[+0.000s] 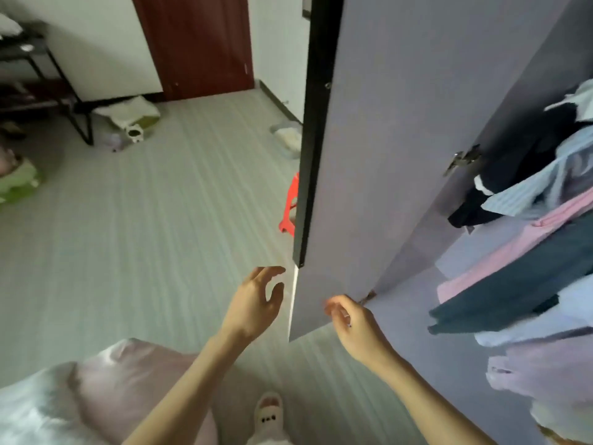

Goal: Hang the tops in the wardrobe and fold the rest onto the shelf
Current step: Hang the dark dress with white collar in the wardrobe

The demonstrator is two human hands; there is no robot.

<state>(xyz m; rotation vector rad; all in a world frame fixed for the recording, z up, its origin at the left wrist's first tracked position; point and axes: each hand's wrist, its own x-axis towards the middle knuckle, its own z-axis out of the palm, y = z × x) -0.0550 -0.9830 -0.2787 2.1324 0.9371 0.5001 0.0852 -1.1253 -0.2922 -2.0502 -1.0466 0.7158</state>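
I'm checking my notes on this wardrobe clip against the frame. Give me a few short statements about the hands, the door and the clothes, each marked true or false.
1. The wardrobe door stands open. True.
2. The left hand grips a hanger. False: it holds nothing, fingers spread near the door's edge.
3. Garments already hang inside the wardrobe. True.
4. The right hand is at the door's lower inner face. True; whether it touches the door is unclear.
5. A blue stool stands behind the door. False: the stool is red.
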